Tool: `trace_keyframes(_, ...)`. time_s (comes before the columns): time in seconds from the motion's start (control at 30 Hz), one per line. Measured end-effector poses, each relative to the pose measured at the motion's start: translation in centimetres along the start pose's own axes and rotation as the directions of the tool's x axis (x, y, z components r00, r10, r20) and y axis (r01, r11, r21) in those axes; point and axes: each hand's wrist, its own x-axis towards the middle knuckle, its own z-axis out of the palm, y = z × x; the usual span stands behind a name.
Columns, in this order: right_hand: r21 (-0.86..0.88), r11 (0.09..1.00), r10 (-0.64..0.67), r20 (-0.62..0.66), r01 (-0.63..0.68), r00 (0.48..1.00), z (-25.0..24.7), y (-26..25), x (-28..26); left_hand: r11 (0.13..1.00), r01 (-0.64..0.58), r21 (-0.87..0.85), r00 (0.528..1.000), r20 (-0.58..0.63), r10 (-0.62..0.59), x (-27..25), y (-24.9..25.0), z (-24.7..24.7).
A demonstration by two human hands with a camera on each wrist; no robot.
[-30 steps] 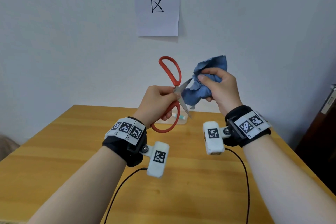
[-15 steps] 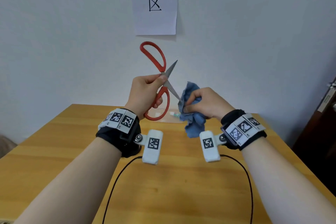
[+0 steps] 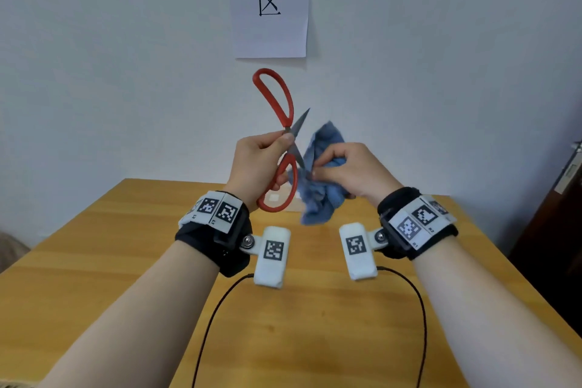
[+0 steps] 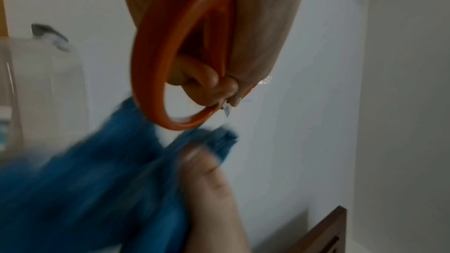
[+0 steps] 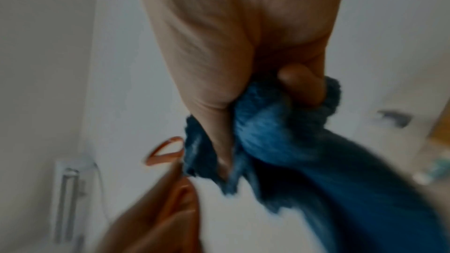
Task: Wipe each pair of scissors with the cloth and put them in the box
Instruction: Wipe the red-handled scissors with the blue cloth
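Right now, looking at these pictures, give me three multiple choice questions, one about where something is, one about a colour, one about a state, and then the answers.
1. Where are the scissors?
A. Flat on the wooden table
B. Held up in the air above the table
C. Inside the box

2. What colour are the scissor handles?
A. Red
B. Black
C. Yellow

3. What state are the blades in?
A. Closed together
B. Spread apart, one of them against the cloth
C. Both wrapped out of sight

Answers:
1. B, the left hand grips them near the pivot, well above the tabletop.
2. A, both loops show red in the head view.
3. B, one blade points up bare, while the right hand pinches the blue cloth round the lower one.
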Motion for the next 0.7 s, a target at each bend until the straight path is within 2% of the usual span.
trace_keyframes(0.07,-0.212,0.976,0.066,0.04,-0.056,0.997,0.0,1.9,-0.1,0.999,-0.012,0.041,1.0,-0.017,0.012,0.2,-0.2,-0.7)
trace_keyframes(0.1,-0.233,0.969,0.085,0.019,-0.079,0.996,-0.1,2.5,-0.1,0.997,-0.026,0.078,1.0,-0.013,0.027,0.2,-0.3,-1.0)
trace_keyframes(0.2,0.017,0.99,0.139,-0.058,-0.138,0.989,-0.8,2.6,0.3,0.973,-0.076,0.216,0.997,0.025,0.072,0.1,-0.9,-1.6)
trace_keyframes(0.27,0.213,0.964,0.174,-0.05,-0.16,0.983,-1.1,1.5,0.6,0.96,-0.074,0.27,0.997,0.054,0.062,-0.1,-1.4,-1.6)
trace_keyframes(0.33,0.323,0.924,0.224,-0.017,-0.207,0.974,-1.3,0.2,0.8,0.949,-0.08,0.306,0.994,0.091,0.055,-0.3,-1.8,-1.5)
trace_keyframes(0.47,0.406,0.845,0.307,0.166,-0.349,0.937,-1.6,-1.4,1.0,0.914,-0.139,0.382,0.987,0.129,0.096,0.1,-2.1,-1.8)
trace_keyframes(0.6,0.499,0.746,0.301,0.337,-0.44,0.892,-1.6,-0.8,1.4,0.884,-0.187,0.428,0.981,0.124,0.148,0.6,-2.4,-2.2)
trace_keyframes(0.7,0.467,0.78,0.272,0.347,-0.416,0.898,-1.2,-0.8,0.8,0.873,-0.191,0.448,0.981,0.113,0.157,0.8,-2.6,-2.4)
